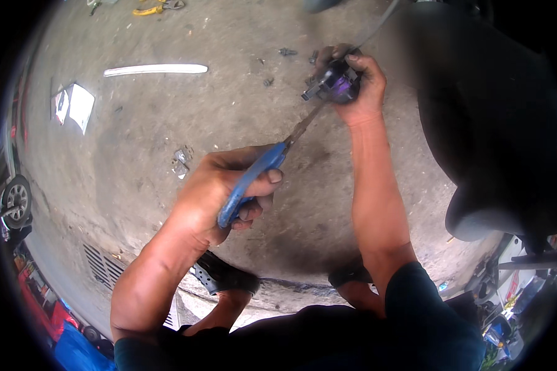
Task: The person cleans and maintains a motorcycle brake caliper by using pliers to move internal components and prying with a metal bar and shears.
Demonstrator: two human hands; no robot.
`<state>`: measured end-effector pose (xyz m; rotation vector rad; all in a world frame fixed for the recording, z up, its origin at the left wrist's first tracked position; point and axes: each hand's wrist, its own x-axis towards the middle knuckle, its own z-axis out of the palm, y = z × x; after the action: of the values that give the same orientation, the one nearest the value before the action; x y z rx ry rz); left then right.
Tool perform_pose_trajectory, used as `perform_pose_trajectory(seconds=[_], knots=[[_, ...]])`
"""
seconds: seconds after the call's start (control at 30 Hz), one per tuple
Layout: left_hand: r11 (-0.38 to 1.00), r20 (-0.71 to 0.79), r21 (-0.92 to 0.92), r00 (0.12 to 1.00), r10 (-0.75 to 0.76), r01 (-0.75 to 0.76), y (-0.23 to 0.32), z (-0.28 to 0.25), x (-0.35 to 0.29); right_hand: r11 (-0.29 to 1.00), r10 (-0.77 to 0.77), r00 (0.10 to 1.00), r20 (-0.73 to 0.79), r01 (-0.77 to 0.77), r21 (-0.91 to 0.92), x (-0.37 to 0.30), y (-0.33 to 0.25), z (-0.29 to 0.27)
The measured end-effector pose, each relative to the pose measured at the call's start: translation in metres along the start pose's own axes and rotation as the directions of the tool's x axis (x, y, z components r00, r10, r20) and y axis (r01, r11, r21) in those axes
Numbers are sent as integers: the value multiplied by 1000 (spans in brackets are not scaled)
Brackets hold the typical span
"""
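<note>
My left hand (203, 188) is closed round the blue handles of a pair of long-nosed pliers (250, 179). Their dark jaws point up and to the right, with the tips at or just short of a black rounded plastic part (340, 85); I cannot tell whether they touch. That part has a purple sheen and a small piece sticking out to its left. My right hand (370, 93) grips it, fingers wrapped over its far side. A thin grey rod or cable (377, 26) runs from near that hand toward the upper right, blurred.
Several small dark bolts (287, 52) lie on the concrete floor left of the part. Yellow-handled pliers (158, 7) are at the far edge. A crumpled clear piece (181, 162) lies near my left wrist. A large dark shape (495, 123) fills the right side. A floor grate (101, 264) is lower left.
</note>
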<state>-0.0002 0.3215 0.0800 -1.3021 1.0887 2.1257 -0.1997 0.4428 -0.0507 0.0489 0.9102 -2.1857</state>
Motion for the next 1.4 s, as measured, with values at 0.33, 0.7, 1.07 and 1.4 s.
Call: perform_pose_trajectory(seconds=[0.33,0.7,1.07,1.4], knots=[[999,-42,-13,998,53,-53,1,7,-1,995,-31,973,-228,51,80,-1,8,6],[989,-92,-97,990,103,-111,-21,23,-5,990,-138,946,-294,137,-26,-1,17,7],[981,-111,-131,985,129,-143,-30,35,-7,985,-158,951,-267,172,30,-2,17,2],[967,-126,-153,975,185,-203,-43,44,-1,984,-116,955,-274,147,97,-6,15,2]])
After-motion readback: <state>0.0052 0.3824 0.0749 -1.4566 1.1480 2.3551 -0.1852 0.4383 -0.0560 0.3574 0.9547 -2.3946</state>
